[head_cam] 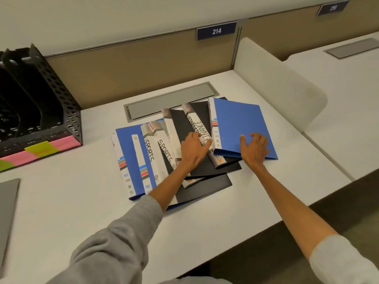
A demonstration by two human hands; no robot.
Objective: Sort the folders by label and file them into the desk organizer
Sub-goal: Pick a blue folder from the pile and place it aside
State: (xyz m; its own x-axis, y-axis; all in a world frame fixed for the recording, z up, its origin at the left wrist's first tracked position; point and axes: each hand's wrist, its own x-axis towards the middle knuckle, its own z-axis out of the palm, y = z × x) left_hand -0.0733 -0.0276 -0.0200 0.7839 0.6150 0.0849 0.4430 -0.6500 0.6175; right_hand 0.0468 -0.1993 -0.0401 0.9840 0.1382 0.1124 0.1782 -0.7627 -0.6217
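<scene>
Fingers [249, 138] of right hand [255, 149] spread apart and pressed flat on blue folder [239, 124], clamped on nothing; fingers [206, 145] of left hand [193, 150] loosely apart, resting across FINANCE spine [200, 125] and black cover beside it, gripping nothing either. Probably mid-sort: fanning the pile to read labels. Best done by sliding, not lifting: hold the pile down with the left palm, draw the blue folder off to the right until its spine label shows, then group like with like before carrying anything over. Worth keeping the two SPORTS folders [155, 149] together, since already side by side. Covers look slick, so likely to skate over one another; light downward pressure advised. Folders lying overlapped in a loose fan mid-desk [215, 218], none filed yet: blue ones at left and right ends, black ones between, white spines with hand-lettered words, some labels hidden or unreadable. Organizer [41, 95] standing well apart at far left, black perforated, upright slots seemingly empty, pink and yellow-green tags [41, 149] along its front edge, writing on them not legible.
</scene>
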